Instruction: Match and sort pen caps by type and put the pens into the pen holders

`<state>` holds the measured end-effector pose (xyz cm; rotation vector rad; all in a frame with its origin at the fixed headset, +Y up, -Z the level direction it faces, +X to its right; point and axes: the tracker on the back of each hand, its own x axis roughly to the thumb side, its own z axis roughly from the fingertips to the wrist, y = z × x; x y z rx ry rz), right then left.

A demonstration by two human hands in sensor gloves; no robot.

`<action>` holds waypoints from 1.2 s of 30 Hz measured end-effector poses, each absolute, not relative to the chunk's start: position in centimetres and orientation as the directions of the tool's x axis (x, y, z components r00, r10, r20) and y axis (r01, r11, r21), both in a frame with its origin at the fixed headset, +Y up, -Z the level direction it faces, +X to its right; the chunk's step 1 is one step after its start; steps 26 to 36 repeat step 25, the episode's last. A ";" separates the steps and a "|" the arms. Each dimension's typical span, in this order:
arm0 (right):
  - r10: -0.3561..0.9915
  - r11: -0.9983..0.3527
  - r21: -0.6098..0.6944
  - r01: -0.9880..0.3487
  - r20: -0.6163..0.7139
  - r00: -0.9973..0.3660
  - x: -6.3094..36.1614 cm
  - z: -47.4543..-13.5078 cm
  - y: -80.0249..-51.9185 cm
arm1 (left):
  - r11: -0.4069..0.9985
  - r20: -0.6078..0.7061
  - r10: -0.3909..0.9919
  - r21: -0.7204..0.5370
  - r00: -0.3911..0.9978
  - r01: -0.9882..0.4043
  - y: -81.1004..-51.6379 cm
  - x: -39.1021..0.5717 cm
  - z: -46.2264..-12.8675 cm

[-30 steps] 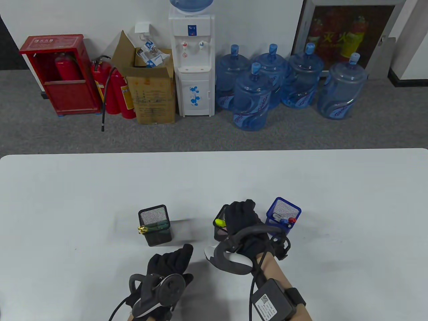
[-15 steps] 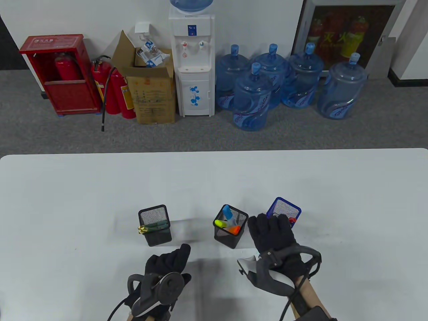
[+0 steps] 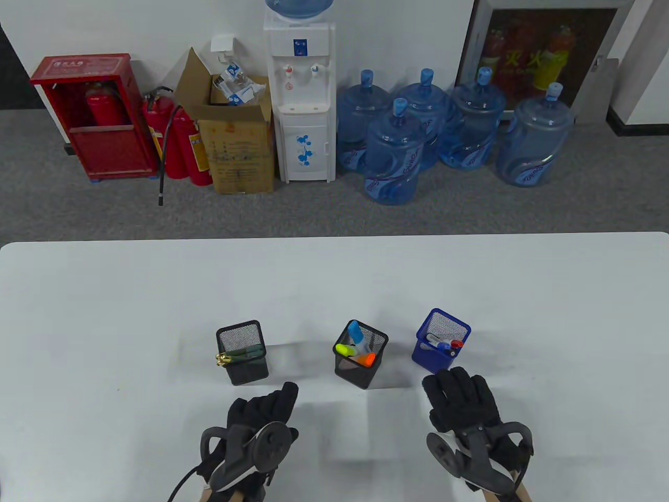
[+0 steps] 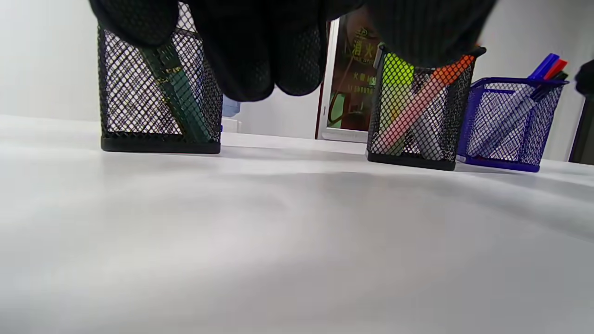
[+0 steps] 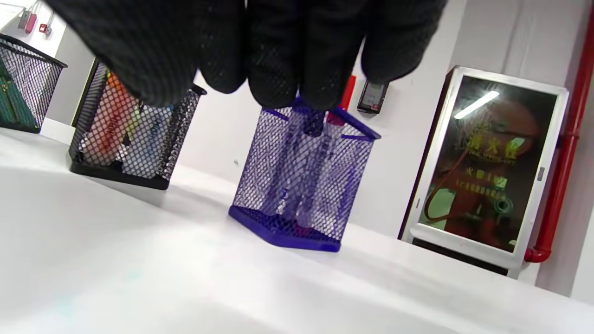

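Three mesh pen holders stand in a row on the white table (image 3: 104,314). The left black holder (image 3: 242,353) contains dark green pens with gold clips. In the middle black holder (image 3: 360,354) are yellow, orange and blue highlighters. The blue holder (image 3: 442,338) on the right has capped pens, one with a red cap. My left hand (image 3: 264,413) lies flat on the table in front of the left holder, empty. My right hand (image 3: 462,400) rests flat just in front of the blue holder, fingers straight, holding nothing. The wrist views show the same holders (image 4: 160,93) (image 4: 420,106) (image 5: 301,176).
Beyond the table's far edge, on the carpet, stand a water dispenser (image 3: 300,99), several blue water jugs (image 3: 392,157), a cardboard box (image 3: 235,141) and red fire extinguishers (image 3: 177,136).
My right hand left the middle holder, where the blue highlighter now stands, and drew back to the right and toward me, settling flat before the blue holder. The left hand stayed put.
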<state>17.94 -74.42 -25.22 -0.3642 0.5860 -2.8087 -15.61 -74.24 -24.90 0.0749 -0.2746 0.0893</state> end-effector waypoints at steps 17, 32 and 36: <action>-0.322 -0.920 -0.318 0.231 0.273 -0.906 16.9 -25.5 -75.6 | 0.998 0.276 0.047 0.021 0.960 -0.055 -74.4 -14.6 -24.6; -0.323 -0.925 -0.294 0.240 0.278 -0.905 16.8 -25.5 -75.7 | 0.999 0.261 0.047 0.002 0.964 -0.049 -74.6 -15.1 -24.8; -0.323 -0.925 -0.294 0.240 0.278 -0.905 16.8 -25.5 -75.7 | 0.999 0.261 0.047 0.002 0.964 -0.049 -74.6 -15.1 -24.8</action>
